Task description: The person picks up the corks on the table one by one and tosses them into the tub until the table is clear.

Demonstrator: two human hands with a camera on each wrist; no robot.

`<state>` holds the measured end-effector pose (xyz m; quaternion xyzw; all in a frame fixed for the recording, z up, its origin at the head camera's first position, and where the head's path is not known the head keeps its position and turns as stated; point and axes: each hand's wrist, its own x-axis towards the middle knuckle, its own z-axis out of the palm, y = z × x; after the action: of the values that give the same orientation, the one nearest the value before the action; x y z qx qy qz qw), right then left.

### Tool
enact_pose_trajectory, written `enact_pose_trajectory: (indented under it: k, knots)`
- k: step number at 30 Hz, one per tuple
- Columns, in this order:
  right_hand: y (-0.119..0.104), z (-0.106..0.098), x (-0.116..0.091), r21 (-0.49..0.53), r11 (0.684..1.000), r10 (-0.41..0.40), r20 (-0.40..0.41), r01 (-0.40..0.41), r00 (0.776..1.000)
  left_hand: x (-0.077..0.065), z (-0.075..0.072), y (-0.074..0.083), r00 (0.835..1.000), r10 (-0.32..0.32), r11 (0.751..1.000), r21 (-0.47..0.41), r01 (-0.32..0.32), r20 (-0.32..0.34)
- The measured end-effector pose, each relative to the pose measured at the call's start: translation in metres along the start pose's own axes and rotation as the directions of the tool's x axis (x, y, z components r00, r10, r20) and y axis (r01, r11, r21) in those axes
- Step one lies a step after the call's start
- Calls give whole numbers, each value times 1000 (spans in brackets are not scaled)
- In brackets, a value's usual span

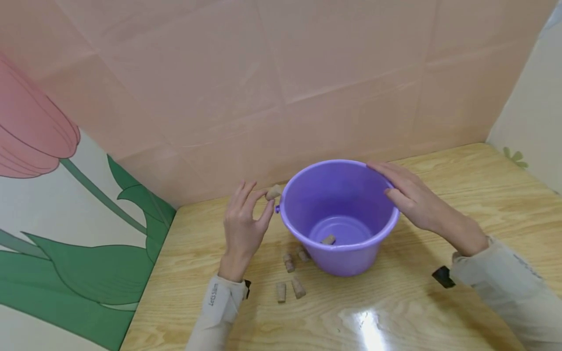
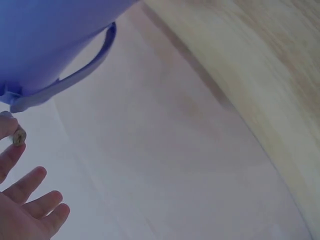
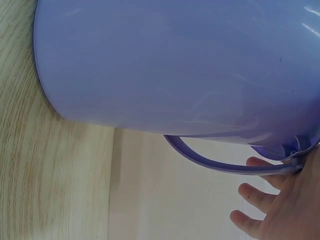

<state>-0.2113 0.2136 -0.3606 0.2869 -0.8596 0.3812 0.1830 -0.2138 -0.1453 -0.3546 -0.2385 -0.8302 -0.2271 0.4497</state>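
Note:
A purple bucket [image 1: 351, 258] stands upright on the table. Between thumb and index finger, my left hand [image 1: 243, 222] pinches a tapered cork [image 1: 273, 192] just outside the bucket's left rim, beside the handle lug. The left wrist view shows the end of this cork [image 2: 19, 137] below the bucket handle [image 2: 75, 80]. My right hand [image 1: 417, 202] holds the bucket's right rim, thumb tip over the inner side; its other fingers [image 3: 255, 197] spread outside, near the handle joint. One cork [image 1: 328, 239] lies inside on the bucket's floor, partly hidden by the front rim.
Several corks lie left of the bucket on the wooden table [image 1: 189, 302], among them a cork [image 1: 281, 292] and a tilted cork [image 1: 298, 287] towards the front. A pinkish covered wall [image 1: 219, 97] rises behind the table. A tulip-painted panel [image 1: 101, 234] borders its left side.

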Motion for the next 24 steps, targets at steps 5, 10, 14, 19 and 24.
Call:
enact_pose_trajectory:
  k: [5, 10, 14, 19, 24]
  knots:
    - [0, -1, 0, -2, 1000, 13, 1, -13, 1000, 5, -2, 8, 1000, -5, 999, -33, 5, -8]
    - [-2, -2, 0, 5, 1000, 24, 8, -24, 1000, 11, -3, 19, 1000, 10, 997, -72, -10, -2]
    - [-3, -2, -1, -1, 999, 32, 10, -32, 999, 14, -1, 28, 1000, 17, 994, -107, -14, 19]
    - [-4, -2, -1, -6, 999, 42, 16, -42, 999, 14, 3, 36, 999, 11, 990, -143, -3, 51]
    - [-2, -1, 0, 4, 1000, -9, 11, 9, 1000, 13, 6, 42, 995, -13, 988, -151, 28, 97]
